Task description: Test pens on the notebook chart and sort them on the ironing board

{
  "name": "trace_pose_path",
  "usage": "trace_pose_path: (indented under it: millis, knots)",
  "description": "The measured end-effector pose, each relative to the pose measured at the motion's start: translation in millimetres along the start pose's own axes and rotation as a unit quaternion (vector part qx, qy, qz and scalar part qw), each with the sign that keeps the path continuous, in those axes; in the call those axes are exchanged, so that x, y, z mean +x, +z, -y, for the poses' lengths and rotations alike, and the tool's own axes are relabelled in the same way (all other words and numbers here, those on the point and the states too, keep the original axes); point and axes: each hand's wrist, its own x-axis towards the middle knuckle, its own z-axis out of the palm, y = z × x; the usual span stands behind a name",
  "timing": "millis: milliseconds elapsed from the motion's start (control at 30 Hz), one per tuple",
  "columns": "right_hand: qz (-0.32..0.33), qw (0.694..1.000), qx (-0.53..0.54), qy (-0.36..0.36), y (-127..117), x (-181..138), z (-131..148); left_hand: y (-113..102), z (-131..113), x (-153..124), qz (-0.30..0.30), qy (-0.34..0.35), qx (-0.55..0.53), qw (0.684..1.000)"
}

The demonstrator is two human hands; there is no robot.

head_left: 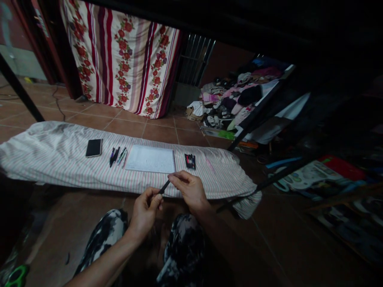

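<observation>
A dark pen (164, 186) is held at both ends over my knees: my left hand (145, 212) pinches its lower end and my right hand (190, 190) grips its upper end. Just beyond lies a striped cloth (54, 159) spread on the tiled floor. On the cloth rest an open spiral notebook (150, 158), a small row of pens (190, 161) to its right, several more pens (117, 156) to its left, and a black phone (93, 148) further left.
A floral striped curtain (125, 59) hangs at the back. A heap of clothes (230, 99) lies at the back right beside a dark metal frame (257, 107). Papers and printed sheets (308, 175) cover the floor on the right. A green object (16, 276) sits at the bottom left.
</observation>
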Motion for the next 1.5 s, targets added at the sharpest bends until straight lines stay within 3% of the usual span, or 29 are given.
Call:
trace_pose_path:
  millis: [133, 300, 433, 567, 667, 867, 1033, 1167, 1267, 1333, 1400, 1500]
  knots:
    - [-0.012, 0.999, 0.009, 0.033, -1, 15, -15, 8, 7, 17, -0.006, -0.008, -0.024, 1.0]
    - [0.008, 0.999, 0.003, 0.034, -5, 36, -42, 14, 9, 49, 0.015, -0.152, -0.15, 0.977]
    - [0.037, 0.98, -0.177, -0.088, -8, 46, -61, 14, 13, 73, -0.017, -0.212, -0.234, 0.949]
    - [0.101, 0.896, -0.356, -0.245, -8, 55, -77, 16, 20, 93, -0.021, -0.242, -0.288, 0.926]
    - [0.142, 0.856, -0.41, -0.28, -9, 61, -87, 18, 24, 106, -0.046, -0.288, -0.311, 0.904]
    - [0.196, 0.847, -0.4, -0.291, -15, 74, -108, 23, 34, 130, -0.068, -0.344, -0.323, 0.879]
    - [0.161, 0.848, -0.378, -0.334, -20, 86, -128, 32, 39, 142, -0.028, -0.363, -0.331, 0.871]
    - [0.079, 0.869, -0.329, -0.362, -21, 92, -128, 40, 39, 147, 0.027, -0.3, -0.317, 0.899]
    - [-0.011, 0.917, -0.275, -0.288, -21, 100, -119, 44, 47, 157, 0.072, -0.22, -0.257, 0.938]
    - [-0.075, 0.95, -0.221, -0.207, -21, 110, -113, 44, 57, 169, 0.073, -0.18, -0.163, 0.967]
    - [-0.155, 0.965, -0.165, -0.135, -21, 124, -108, 41, 68, 186, 0.021, -0.13, -0.038, 0.991]
    - [-0.254, 0.96, -0.096, -0.071, -21, 151, -106, 32, 84, 210, -0.011, 0.016, 0.189, 0.982]
